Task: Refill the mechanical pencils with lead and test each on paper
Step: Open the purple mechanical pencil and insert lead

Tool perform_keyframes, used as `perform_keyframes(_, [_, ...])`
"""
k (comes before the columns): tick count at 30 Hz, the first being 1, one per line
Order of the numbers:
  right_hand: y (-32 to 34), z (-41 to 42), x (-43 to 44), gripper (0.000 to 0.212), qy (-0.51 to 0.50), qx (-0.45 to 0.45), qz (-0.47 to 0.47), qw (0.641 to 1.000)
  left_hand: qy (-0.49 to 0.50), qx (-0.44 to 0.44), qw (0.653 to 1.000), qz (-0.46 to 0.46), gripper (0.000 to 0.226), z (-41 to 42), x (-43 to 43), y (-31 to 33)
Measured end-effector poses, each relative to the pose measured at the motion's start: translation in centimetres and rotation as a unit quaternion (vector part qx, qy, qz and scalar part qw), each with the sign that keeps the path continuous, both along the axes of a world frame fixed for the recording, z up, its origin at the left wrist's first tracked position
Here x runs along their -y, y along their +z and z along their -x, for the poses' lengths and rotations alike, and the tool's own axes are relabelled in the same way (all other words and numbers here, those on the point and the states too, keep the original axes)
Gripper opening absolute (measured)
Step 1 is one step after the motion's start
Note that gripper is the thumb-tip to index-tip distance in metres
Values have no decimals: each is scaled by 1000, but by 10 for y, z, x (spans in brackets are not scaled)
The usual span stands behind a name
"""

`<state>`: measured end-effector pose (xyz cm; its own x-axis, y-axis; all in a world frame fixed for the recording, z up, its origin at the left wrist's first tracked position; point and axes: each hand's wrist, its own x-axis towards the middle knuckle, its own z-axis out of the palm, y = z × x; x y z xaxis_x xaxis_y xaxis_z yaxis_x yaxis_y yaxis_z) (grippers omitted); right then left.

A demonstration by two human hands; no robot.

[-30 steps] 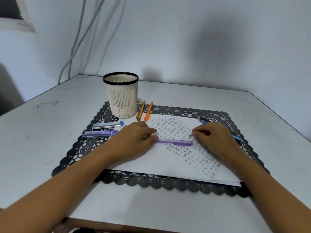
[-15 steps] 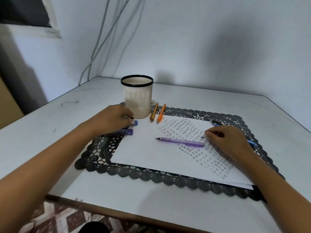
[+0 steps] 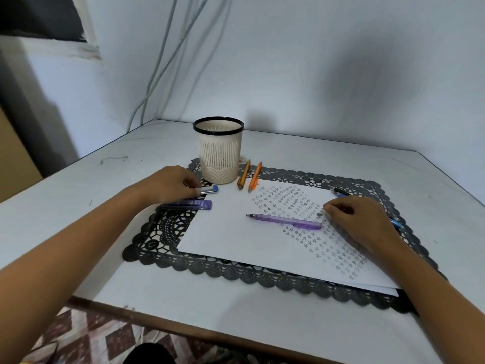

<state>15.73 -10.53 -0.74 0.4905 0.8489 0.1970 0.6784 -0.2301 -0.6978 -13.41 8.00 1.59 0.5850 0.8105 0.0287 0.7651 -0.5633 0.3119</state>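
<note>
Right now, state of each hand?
Left hand: pinching the blue-capped lead tube.
Right hand: curled, resting on the paper; grip contents cannot be told.

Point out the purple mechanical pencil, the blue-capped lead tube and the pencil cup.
purple mechanical pencil (image 3: 286, 221), head view, mid-barrel.
blue-capped lead tube (image 3: 209, 190), head view, clear body beside the cap.
pencil cup (image 3: 220, 156), head view, slotted front wall.

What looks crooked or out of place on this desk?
Nothing is spilled or broken. Two pencils lie beside the cup rather than in it, and a second sheet peeks out under the paper's near right corner.
</note>
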Motion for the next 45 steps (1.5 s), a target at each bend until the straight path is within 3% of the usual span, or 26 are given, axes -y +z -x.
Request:
perform_keyframes(5, [2,1,0,15,-3,-20,-8,1000,-11,56,998,-36,13,3,16,15])
perform_keyframes(9, [8,4,-1,19,8,81,-18,997,-56,142,987,-40,10,-14,45,26])
perform_keyframes(12, [14,10,0,19,36,79,-42,995,-108,167,980,-21,9,-35,63,25])
perform_keyframes(14, [18,15,2,18,55,31,-55,996,-137,177,975,-16,12,-51,71,20])
perform_keyframes(16, [19,21,2,17,74,-90,-76,990,-160,172,972,-17,17,-65,78,16])
perform_keyframes(19, [21,24,1,18,91,-289,-93,949,-187,174,967,-4,21,-82,85,12])
perform_keyframes(25, [25,26,1,17,109,-480,-89,866,-181,216,959,-33,26,-98,83,1])
perform_keyframes(33, [27,28,1,12,81,-559,-92,820,-208,266,938,-76,29,-104,86,-10])
perform_keyframes(45, [28,37,2,10,58,-565,-102,817,-259,268,921,-112,30,-102,85,-12])
